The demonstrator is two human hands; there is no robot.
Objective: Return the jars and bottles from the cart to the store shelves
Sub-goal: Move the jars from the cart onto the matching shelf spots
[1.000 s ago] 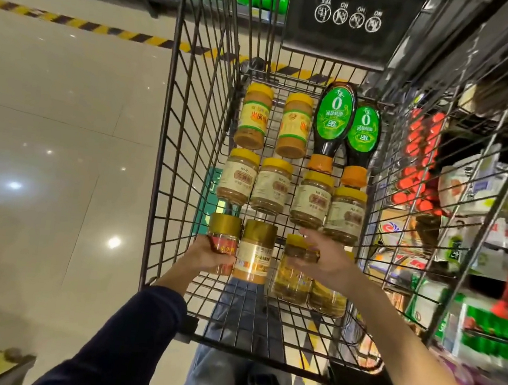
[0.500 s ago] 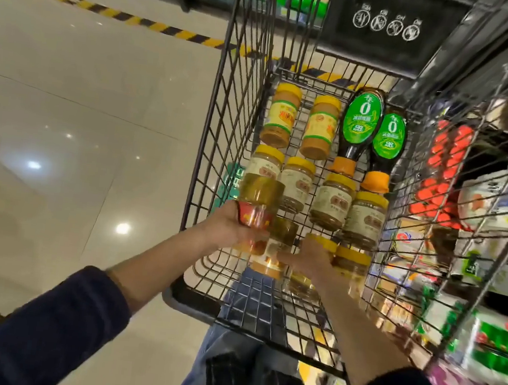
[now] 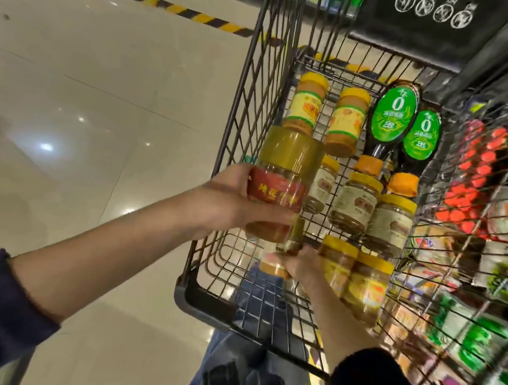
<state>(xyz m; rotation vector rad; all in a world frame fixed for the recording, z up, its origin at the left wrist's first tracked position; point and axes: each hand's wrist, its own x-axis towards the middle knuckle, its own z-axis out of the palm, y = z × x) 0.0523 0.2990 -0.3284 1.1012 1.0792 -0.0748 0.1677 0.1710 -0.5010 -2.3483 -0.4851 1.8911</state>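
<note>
My left hand [image 3: 229, 200] grips a gold-lidded jar with a red label [image 3: 279, 182] and holds it above the wire cart's [image 3: 203, 294] left side. Lower in the cart, my right hand [image 3: 303, 263] closes on a second gold-lidded jar [image 3: 276, 266] lying on the cart floor. Two yellow-lidded jars [image 3: 353, 279] lie just right of that hand. Several more yellow-lidded jars [image 3: 373, 215] sit in rows farther back, beside two dark bottles with green labels [image 3: 392, 119].
Store shelves [image 3: 496, 220] packed with goods run along the cart's right side. Glossy tiled floor [image 3: 81, 109] spreads to the left, crossed by a yellow-and-black striped line [image 3: 160, 2]. The cart's black child-seat panel [image 3: 439, 29] stands at the far end.
My left hand has lifted the red-labelled jar off the cart floor and up. My right hand shifted left from the yellow-lidded jars onto the second gold-lidded jar.
</note>
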